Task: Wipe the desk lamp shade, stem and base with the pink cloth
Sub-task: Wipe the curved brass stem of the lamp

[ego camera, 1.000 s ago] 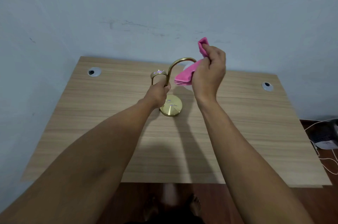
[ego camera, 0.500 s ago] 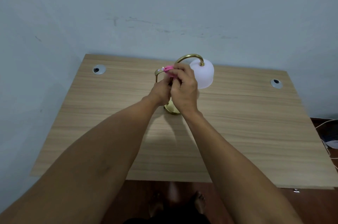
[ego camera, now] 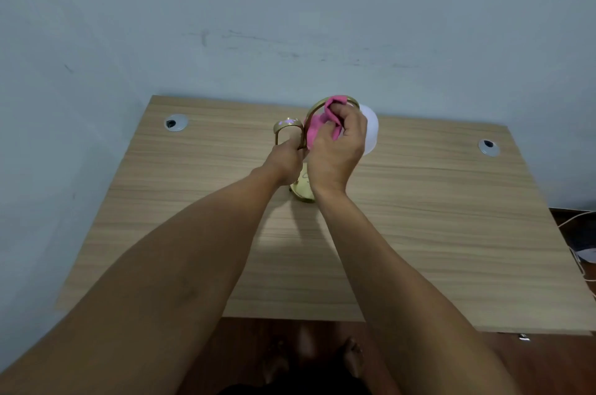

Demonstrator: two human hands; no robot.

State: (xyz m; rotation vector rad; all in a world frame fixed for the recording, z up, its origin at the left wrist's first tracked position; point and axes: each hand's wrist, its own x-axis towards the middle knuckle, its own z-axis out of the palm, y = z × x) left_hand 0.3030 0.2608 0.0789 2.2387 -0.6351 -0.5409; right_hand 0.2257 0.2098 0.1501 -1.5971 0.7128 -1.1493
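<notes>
A small desk lamp stands at the far middle of the wooden desk (ego camera: 419,233). It has a curved gold stem (ego camera: 312,111), a round gold base (ego camera: 301,191) and a white shade (ego camera: 371,130) hanging to the right. My right hand (ego camera: 338,149) grips the pink cloth (ego camera: 317,127) and wraps it around the arch of the stem, partly hiding the shade. Lower on the stem, my left hand (ego camera: 285,161) holds the lamp beneath a small gold loop (ego camera: 288,125).
Two round cable grommets sit in the desk, one at the far left (ego camera: 175,122) and one at the far right (ego camera: 488,147). A grey wall rises just behind the desk. White cables (ego camera: 577,252) lie on the floor at the right.
My right hand with the pink cloth has moved up from low on the stem to its arch near the shade. My left hand has kept its hold.
</notes>
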